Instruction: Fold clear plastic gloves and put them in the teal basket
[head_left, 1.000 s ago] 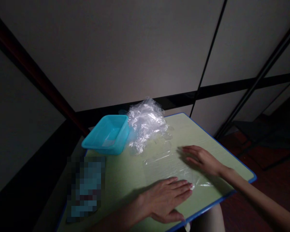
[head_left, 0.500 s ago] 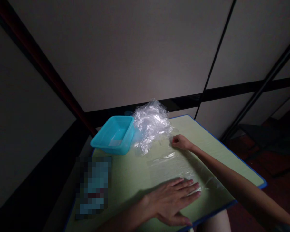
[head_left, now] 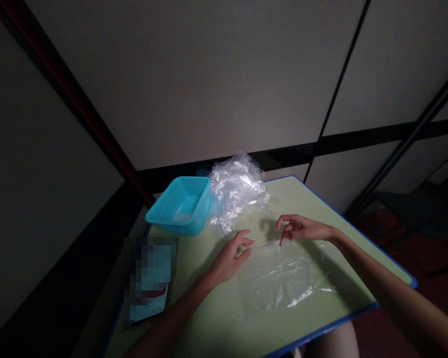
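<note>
A clear plastic bag (head_left: 280,278) lies spread out on the pale green table (head_left: 201,303), slightly wrinkled along its near side. My left hand (head_left: 231,256) is by the bag's far left corner, fingers apart and slightly bent, with nothing seen in them. Over the bag's far edge hovers my right hand (head_left: 300,228), its fingers loosely curled and apart, holding nothing that I can see. Beyond both hands sits a heap of crumpled clear plastic bags (head_left: 241,186).
A turquoise plastic basin (head_left: 197,214) stands left of the heap, with a pale flat piece inside. A blurred-out, screen-like flat object (head_left: 153,273) lies at the table's left edge. A wardrobe panel (head_left: 209,89) rises behind the table.
My left hand has lifted off the near part of the bag and moved to its far left corner. My right hand has opened from a closed pinch and shifted slightly right.
</note>
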Demonstrator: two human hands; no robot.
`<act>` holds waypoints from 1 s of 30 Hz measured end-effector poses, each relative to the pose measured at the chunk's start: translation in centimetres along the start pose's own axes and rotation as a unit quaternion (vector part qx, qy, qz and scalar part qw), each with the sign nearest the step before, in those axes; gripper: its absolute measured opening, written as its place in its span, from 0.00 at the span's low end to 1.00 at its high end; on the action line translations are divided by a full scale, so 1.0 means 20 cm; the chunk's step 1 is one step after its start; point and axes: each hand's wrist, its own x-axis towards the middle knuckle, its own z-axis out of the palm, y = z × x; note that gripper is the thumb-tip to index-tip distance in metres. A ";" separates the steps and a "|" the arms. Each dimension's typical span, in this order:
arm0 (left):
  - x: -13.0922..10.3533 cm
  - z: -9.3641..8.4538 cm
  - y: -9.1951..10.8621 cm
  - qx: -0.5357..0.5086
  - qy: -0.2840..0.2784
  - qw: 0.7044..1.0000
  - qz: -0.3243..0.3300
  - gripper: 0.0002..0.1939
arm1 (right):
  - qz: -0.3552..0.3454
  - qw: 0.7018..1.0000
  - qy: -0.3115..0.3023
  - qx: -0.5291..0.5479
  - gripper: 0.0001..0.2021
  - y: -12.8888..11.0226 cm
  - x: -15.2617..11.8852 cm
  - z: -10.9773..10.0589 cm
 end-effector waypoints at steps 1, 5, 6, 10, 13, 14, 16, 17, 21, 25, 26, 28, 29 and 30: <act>0.00 0.00 0.01 0.004 -0.007 1.000 0.003 0.18 | 0.005 1.000 -0.014 -0.006 0.12 0.01 -0.02 -0.01; -0.03 0.00 0.05 0.039 -0.009 0.999 0.011 0.13 | 0.040 0.988 0.048 -0.144 0.11 0.03 -0.06 -0.02; -0.03 0.00 0.06 0.049 -0.005 0.999 0.012 0.12 | 0.049 0.977 0.090 -0.185 0.10 0.03 -0.06 0.00; -0.04 0.04 0.13 0.143 -0.031 0.988 0.052 0.19 | 0.020 0.918 0.237 -0.318 0.18 0.04 -0.07 0.21; -0.03 0.11 0.16 0.252 -0.087 0.958 0.102 0.27 | -0.037 0.874 0.194 -0.444 0.27 0.10 -0.08 0.41; -0.03 0.13 0.17 0.275 -0.098 0.950 0.111 0.29 | -0.047 0.860 0.186 -0.473 0.29 0.13 -0.09 0.45; -0.03 0.18 0.16 0.308 -0.109 0.938 0.118 0.30 | -0.057 0.837 0.182 -0.513 0.30 0.19 -0.10 0.51; -0.04 0.19 0.15 0.321 -0.111 0.933 0.117 0.30 | -0.057 0.829 0.183 -0.526 0.31 0.21 -0.10 0.52; -0.06 0.21 0.11 0.352 -0.113 0.922 0.116 0.30 | -0.048 0.814 0.189 -0.547 0.32 0.24 -0.11 0.51; -0.10 0.14 0.07 0.374 -0.119 0.912 0.115 0.30 | -0.042 0.817 0.192 -0.542 0.32 0.23 -0.11 0.51; -0.11 0.12 0.05 0.380 -0.118 0.911 0.112 0.30 | -0.044 0.820 0.193 -0.538 0.32 0.23 -0.11 0.51; -0.15 0.08 0.02 0.386 -0.110 0.910 0.100 0.30 | -0.047 0.826 0.198 -0.525 0.32 0.23 -0.10 0.52; -0.16 0.06 0.00 0.386 -0.106 0.912 0.093 0.31 | -0.047 0.832 0.200 -0.515 0.32 0.23 -0.10 0.52; -0.18 0.04 -0.02 0.382 -0.102 0.914 0.086 0.31 | -0.045 0.840 0.200 -0.502 0.32 0.23 -0.11 0.52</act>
